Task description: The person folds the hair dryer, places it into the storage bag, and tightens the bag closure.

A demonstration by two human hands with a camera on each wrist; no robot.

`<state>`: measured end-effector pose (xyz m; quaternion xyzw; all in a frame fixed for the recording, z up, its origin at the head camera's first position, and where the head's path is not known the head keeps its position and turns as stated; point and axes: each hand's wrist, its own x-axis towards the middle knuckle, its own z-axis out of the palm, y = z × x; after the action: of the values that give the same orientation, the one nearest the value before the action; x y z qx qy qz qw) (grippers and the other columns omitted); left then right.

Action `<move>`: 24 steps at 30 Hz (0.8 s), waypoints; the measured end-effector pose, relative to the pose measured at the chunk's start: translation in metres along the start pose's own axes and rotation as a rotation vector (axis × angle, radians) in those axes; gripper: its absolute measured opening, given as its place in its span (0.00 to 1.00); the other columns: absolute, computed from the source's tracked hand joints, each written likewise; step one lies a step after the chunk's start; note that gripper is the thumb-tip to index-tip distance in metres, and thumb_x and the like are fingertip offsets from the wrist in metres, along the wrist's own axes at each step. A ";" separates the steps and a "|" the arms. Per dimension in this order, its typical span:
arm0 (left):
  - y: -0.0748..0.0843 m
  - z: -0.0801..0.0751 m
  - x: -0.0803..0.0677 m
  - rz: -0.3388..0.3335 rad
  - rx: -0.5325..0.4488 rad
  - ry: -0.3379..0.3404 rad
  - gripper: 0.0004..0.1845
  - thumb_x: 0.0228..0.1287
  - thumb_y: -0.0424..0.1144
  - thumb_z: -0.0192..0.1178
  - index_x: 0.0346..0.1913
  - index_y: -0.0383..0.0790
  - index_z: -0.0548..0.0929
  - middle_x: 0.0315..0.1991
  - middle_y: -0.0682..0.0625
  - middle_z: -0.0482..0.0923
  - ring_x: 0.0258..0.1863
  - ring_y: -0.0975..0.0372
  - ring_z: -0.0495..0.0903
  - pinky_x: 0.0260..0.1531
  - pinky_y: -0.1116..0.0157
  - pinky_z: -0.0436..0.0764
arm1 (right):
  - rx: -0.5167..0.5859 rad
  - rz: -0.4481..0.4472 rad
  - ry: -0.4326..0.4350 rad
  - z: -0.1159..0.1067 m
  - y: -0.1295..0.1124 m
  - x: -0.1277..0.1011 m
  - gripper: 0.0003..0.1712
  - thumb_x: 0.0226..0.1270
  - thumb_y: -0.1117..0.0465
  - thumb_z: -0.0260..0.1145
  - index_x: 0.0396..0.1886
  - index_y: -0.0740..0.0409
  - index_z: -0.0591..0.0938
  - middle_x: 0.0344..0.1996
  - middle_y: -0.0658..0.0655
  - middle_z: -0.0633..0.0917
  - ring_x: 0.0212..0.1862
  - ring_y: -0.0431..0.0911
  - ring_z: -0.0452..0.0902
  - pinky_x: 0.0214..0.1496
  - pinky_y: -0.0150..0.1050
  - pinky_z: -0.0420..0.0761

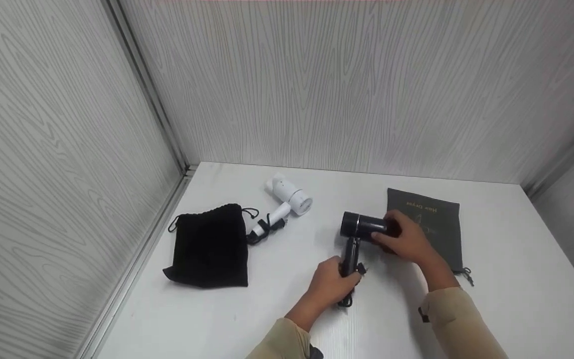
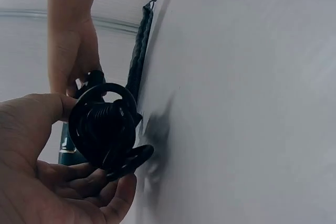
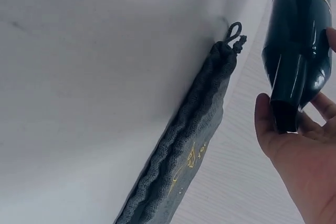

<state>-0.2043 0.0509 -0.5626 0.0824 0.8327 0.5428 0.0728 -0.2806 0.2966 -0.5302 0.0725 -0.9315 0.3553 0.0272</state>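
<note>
A dark hair dryer [image 1: 370,227] is held between both hands, its barrel sideways and its handle pointing toward me. My left hand [image 1: 331,281] grips the handle, where a bundled black cord [image 2: 105,129] hangs in coils. Around the nozzle end of the barrel curl the fingers and thumb of my right hand [image 1: 406,237]; the right wrist view shows the flat nozzle [image 3: 287,93] close to that palm. Beneath and behind the right hand lies a grey drawstring pouch [image 1: 446,224] with gold "Hair Dryer" lettering, partly hidden by the hand.
On the white table [image 1: 267,319], a white hair dryer [image 1: 287,192] with its cord bundled lies at the back left. Beside it is a black drawstring pouch [image 1: 211,249]. Grey wood-grain panels [image 1: 342,89] wall in the back and sides.
</note>
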 end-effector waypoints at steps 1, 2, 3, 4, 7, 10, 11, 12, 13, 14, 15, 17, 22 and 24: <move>0.000 -0.001 0.000 -0.003 -0.007 0.008 0.10 0.65 0.45 0.69 0.39 0.43 0.83 0.27 0.56 0.83 0.26 0.67 0.80 0.30 0.67 0.79 | 0.013 0.005 0.002 -0.002 0.000 -0.001 0.34 0.66 0.41 0.77 0.62 0.54 0.78 0.54 0.62 0.85 0.55 0.56 0.80 0.58 0.55 0.77; 0.000 -0.003 0.000 -0.003 -0.012 0.015 0.09 0.65 0.45 0.69 0.39 0.43 0.84 0.28 0.56 0.84 0.27 0.67 0.80 0.31 0.66 0.79 | 0.023 0.007 0.003 -0.004 0.000 -0.003 0.33 0.65 0.41 0.77 0.61 0.53 0.78 0.53 0.61 0.86 0.54 0.55 0.80 0.58 0.55 0.77; -0.001 -0.004 0.000 0.002 -0.020 0.018 0.09 0.66 0.45 0.68 0.40 0.43 0.84 0.30 0.56 0.84 0.27 0.67 0.80 0.32 0.66 0.79 | 0.035 0.014 -0.001 -0.006 0.000 -0.004 0.33 0.64 0.41 0.78 0.60 0.53 0.78 0.53 0.61 0.86 0.54 0.55 0.80 0.58 0.54 0.77; -0.002 -0.006 0.000 0.007 -0.023 0.021 0.09 0.67 0.44 0.67 0.42 0.43 0.85 0.31 0.56 0.85 0.28 0.67 0.81 0.33 0.66 0.79 | 0.043 0.020 -0.006 -0.007 0.000 -0.005 0.33 0.64 0.40 0.78 0.60 0.53 0.78 0.53 0.60 0.87 0.55 0.54 0.80 0.59 0.54 0.76; -0.004 -0.010 0.000 0.024 -0.025 0.026 0.09 0.68 0.43 0.66 0.45 0.42 0.86 0.33 0.56 0.87 0.30 0.68 0.82 0.36 0.66 0.80 | 0.066 0.045 -0.042 -0.013 0.000 -0.008 0.33 0.65 0.38 0.77 0.58 0.53 0.78 0.54 0.60 0.88 0.54 0.54 0.82 0.59 0.52 0.76; -0.004 -0.015 0.001 0.042 -0.018 0.016 0.10 0.69 0.41 0.65 0.47 0.40 0.87 0.32 0.56 0.87 0.30 0.68 0.81 0.36 0.67 0.79 | 0.095 0.073 -0.087 -0.021 0.000 -0.010 0.32 0.66 0.37 0.75 0.56 0.52 0.77 0.54 0.61 0.89 0.53 0.53 0.83 0.57 0.48 0.78; -0.004 -0.017 0.002 0.049 -0.019 0.007 0.10 0.69 0.40 0.64 0.47 0.39 0.88 0.31 0.56 0.87 0.30 0.68 0.81 0.34 0.67 0.80 | 0.112 0.082 -0.102 -0.024 0.000 -0.011 0.31 0.67 0.37 0.75 0.55 0.53 0.77 0.54 0.62 0.88 0.53 0.53 0.84 0.57 0.48 0.79; -0.003 -0.019 0.002 0.058 -0.017 -0.002 0.10 0.69 0.40 0.64 0.47 0.39 0.88 0.31 0.56 0.86 0.29 0.67 0.80 0.34 0.67 0.79 | 0.135 0.089 -0.121 -0.027 0.001 -0.012 0.30 0.68 0.38 0.74 0.55 0.53 0.77 0.54 0.64 0.88 0.53 0.54 0.85 0.57 0.47 0.80; -0.002 -0.021 0.002 0.068 -0.012 -0.011 0.10 0.70 0.39 0.64 0.47 0.38 0.89 0.30 0.56 0.86 0.29 0.67 0.79 0.33 0.67 0.79 | 0.167 0.101 -0.143 -0.029 0.001 -0.013 0.30 0.68 0.39 0.74 0.55 0.55 0.76 0.55 0.66 0.88 0.53 0.55 0.86 0.57 0.48 0.82; -0.001 -0.023 0.003 0.078 -0.008 -0.020 0.09 0.70 0.38 0.63 0.46 0.38 0.89 0.30 0.56 0.86 0.29 0.67 0.79 0.33 0.67 0.79 | 0.188 0.111 -0.161 -0.032 0.002 -0.015 0.30 0.69 0.40 0.75 0.56 0.55 0.76 0.57 0.67 0.86 0.54 0.56 0.86 0.57 0.48 0.83; 0.000 -0.025 0.003 0.088 -0.001 -0.028 0.09 0.70 0.38 0.63 0.46 0.38 0.90 0.30 0.56 0.86 0.29 0.67 0.79 0.34 0.67 0.78 | 0.218 0.121 -0.183 -0.035 0.002 -0.017 0.31 0.69 0.41 0.75 0.57 0.57 0.76 0.59 0.69 0.85 0.56 0.57 0.86 0.58 0.49 0.84; 0.000 -0.029 0.004 0.122 0.024 -0.042 0.09 0.70 0.37 0.63 0.45 0.39 0.91 0.31 0.56 0.86 0.31 0.66 0.78 0.37 0.67 0.77 | 0.282 0.141 -0.240 -0.040 0.003 -0.021 0.35 0.69 0.44 0.76 0.65 0.58 0.74 0.64 0.73 0.81 0.58 0.59 0.85 0.59 0.51 0.85; -0.001 -0.042 0.004 0.184 0.086 -0.118 0.09 0.69 0.37 0.62 0.44 0.41 0.91 0.32 0.58 0.82 0.32 0.68 0.75 0.37 0.69 0.74 | 0.409 0.188 -0.438 -0.047 0.006 -0.032 0.49 0.69 0.51 0.76 0.81 0.64 0.63 0.67 0.72 0.78 0.61 0.56 0.83 0.59 0.50 0.86; -0.002 -0.047 0.004 0.214 0.105 -0.161 0.09 0.70 0.37 0.62 0.44 0.41 0.91 0.31 0.59 0.81 0.31 0.69 0.73 0.36 0.70 0.73 | 0.424 0.207 -0.511 -0.047 0.008 -0.037 0.49 0.68 0.52 0.76 0.79 0.69 0.64 0.64 0.70 0.80 0.59 0.54 0.84 0.58 0.49 0.86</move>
<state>-0.2184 0.0089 -0.5460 0.2178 0.8377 0.4949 0.0766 -0.2456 0.3381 -0.5044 0.0684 -0.8160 0.5122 -0.2590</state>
